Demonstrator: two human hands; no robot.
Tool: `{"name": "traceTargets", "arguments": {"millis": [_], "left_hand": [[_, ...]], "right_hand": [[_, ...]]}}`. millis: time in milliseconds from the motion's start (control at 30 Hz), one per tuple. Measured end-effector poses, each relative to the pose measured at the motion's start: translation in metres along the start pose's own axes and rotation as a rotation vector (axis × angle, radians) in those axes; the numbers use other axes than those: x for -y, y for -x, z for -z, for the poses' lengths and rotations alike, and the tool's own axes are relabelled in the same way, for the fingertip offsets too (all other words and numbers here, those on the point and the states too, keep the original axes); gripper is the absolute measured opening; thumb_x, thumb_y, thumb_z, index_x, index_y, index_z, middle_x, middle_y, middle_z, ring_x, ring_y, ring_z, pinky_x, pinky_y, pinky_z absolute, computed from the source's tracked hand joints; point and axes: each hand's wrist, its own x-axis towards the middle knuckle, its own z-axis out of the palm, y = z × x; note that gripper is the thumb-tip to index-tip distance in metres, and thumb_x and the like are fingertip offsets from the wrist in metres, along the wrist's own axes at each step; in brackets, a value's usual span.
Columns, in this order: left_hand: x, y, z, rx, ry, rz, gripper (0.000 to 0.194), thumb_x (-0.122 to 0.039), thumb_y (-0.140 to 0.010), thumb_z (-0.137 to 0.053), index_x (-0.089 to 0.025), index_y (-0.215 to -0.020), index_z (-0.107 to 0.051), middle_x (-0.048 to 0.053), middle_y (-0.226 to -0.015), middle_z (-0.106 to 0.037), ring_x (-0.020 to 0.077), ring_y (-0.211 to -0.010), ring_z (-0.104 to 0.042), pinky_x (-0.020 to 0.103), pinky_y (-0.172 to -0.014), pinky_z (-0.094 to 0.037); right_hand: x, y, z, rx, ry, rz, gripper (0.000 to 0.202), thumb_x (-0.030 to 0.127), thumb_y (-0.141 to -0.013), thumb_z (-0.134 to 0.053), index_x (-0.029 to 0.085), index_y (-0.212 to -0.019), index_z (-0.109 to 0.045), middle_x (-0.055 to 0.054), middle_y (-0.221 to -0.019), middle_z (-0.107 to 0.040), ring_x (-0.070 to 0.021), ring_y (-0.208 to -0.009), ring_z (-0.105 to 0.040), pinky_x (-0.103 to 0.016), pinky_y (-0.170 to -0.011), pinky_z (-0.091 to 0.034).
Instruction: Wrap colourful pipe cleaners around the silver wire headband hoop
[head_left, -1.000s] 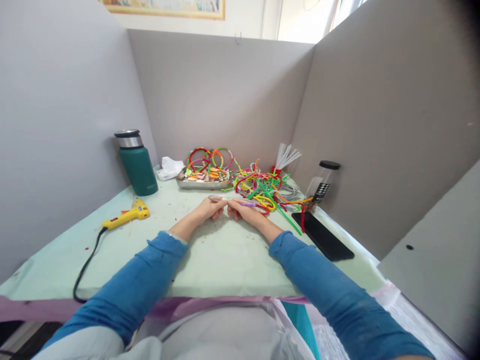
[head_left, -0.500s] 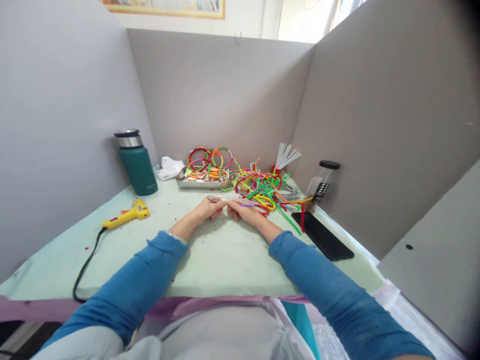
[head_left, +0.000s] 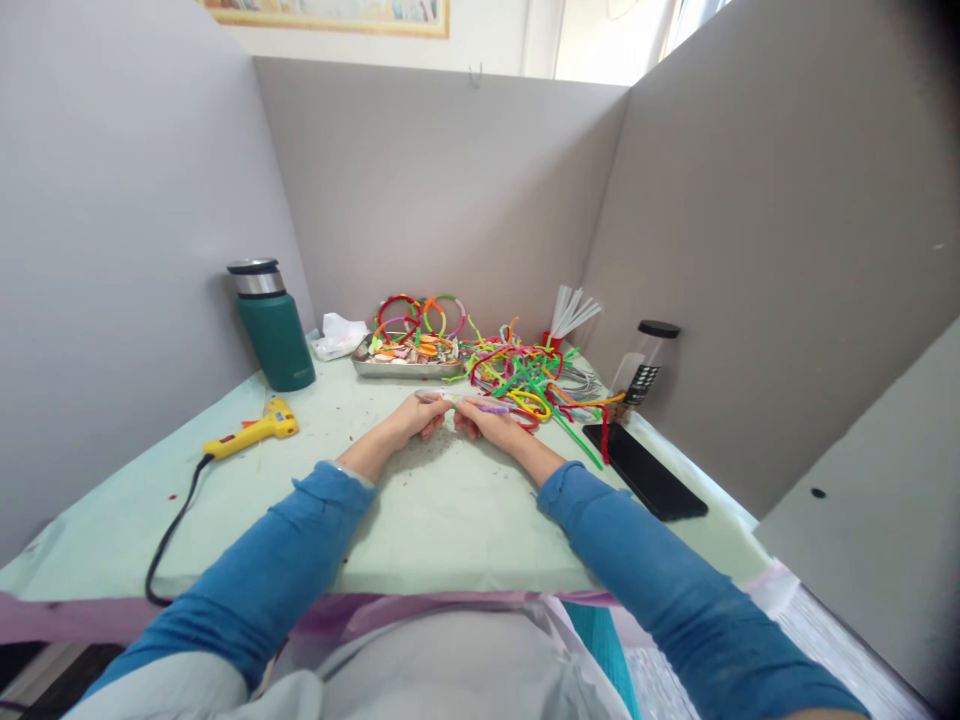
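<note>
Close together over the middle of the table, both hands pinch one thin hoop wrapped partly in purple and white. My left hand is closed on the hoop's left part, where it looks grey. My right hand is closed on it just to the right, with a purple stretch of the hoop showing past the knuckles. The fingertips nearly meet, and they hide the part of the hoop between them. Behind the right hand lies a tangle of coloured pipe cleaners.
A metal tray of small pieces and wrapped hoops stand behind the hands. At the left are a yellow glue gun and green bottle; at the right, a black phone, clear bottle and white sticks.
</note>
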Motion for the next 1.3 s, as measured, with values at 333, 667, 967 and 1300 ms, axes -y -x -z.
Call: {"name": "traceTargets", "arguments": {"millis": [333, 667, 967, 1300], "left_hand": [[0.001, -0.001, 0.0, 0.011, 0.023, 0.026, 0.035, -0.044, -0.077, -0.058, -0.019, -0.057, -0.046, -0.007, -0.038, -0.038, 0.0054, -0.029, -0.029, 0.022, -0.033, -0.025], [0.001, -0.002, 0.003, -0.028, 0.004, 0.039, 0.035, -0.043, -0.073, -0.062, -0.016, -0.054, -0.051, -0.004, -0.037, -0.044, 0.0067, -0.031, -0.035, 0.023, -0.038, -0.029], [-0.001, -0.003, 0.005, 0.037, 0.054, 0.029, 0.026, -0.038, -0.073, -0.061, -0.014, -0.063, -0.056, -0.003, -0.037, -0.046, 0.0078, -0.034, -0.039, 0.022, -0.042, -0.029], [-0.001, -0.001, 0.004, 0.0, -0.018, -0.071, 0.042, -0.055, -0.075, -0.061, -0.014, -0.067, -0.057, -0.004, -0.043, -0.049, 0.0063, -0.037, -0.04, 0.021, -0.044, -0.03]], "right_hand": [[0.013, 0.004, -0.002, -0.003, 0.02, -0.027, 0.038, 0.046, -0.089, -0.044, 0.016, -0.07, -0.058, 0.001, -0.056, -0.054, -0.009, -0.047, -0.044, -0.023, -0.048, -0.033], [0.008, 0.001, 0.0, -0.023, -0.026, -0.014, 0.038, 0.044, -0.09, -0.044, 0.016, -0.07, -0.059, 0.001, -0.06, -0.056, -0.0083, -0.047, -0.045, -0.023, -0.046, -0.033], [0.006, 0.0, 0.002, -0.047, -0.095, -0.043, 0.038, 0.044, -0.089, -0.046, 0.015, -0.068, -0.059, 0.002, -0.054, -0.053, -0.008, -0.043, -0.045, -0.022, -0.044, -0.032], [0.002, -0.001, 0.004, -0.036, -0.139, -0.032, 0.038, 0.045, -0.089, -0.046, 0.016, -0.069, -0.059, 0.001, -0.054, -0.053, -0.0082, -0.044, -0.046, -0.022, -0.043, -0.031]]}}
